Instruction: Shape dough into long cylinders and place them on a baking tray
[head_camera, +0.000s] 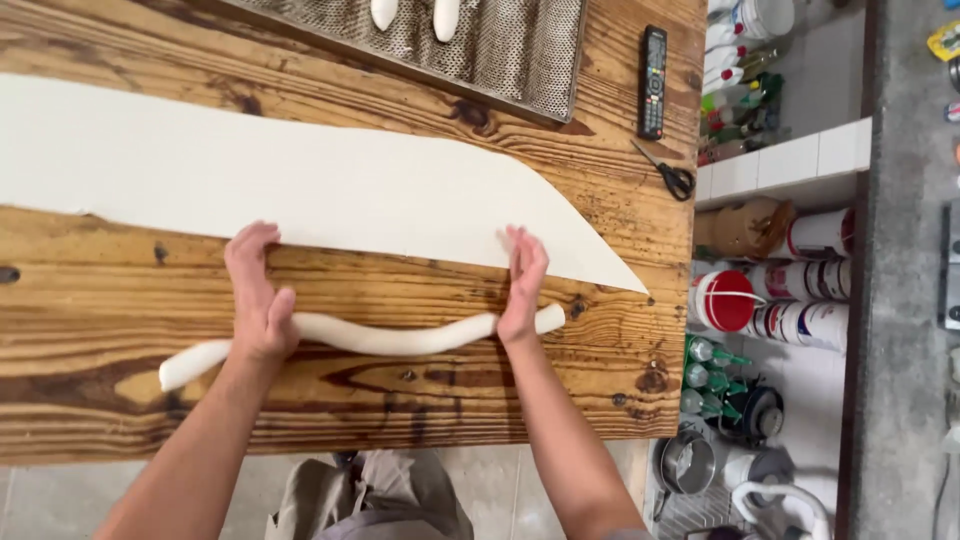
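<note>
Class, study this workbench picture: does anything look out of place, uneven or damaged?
The dough rope under the left hand and right hand is wavy, not straight. A remote control and scissors lie on the wooden table.

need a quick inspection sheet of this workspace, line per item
surface: wooden table, knotty and stained
job's things: white dough rope lying on the table; flat dough sheet behind it
clutter: remote, scissors, mesh tray with two white pieces
hands: left hand and right hand flat on the rope, fingers open
cables: nothing seen
surroundings: tubs and bottles on the floor at right
</note>
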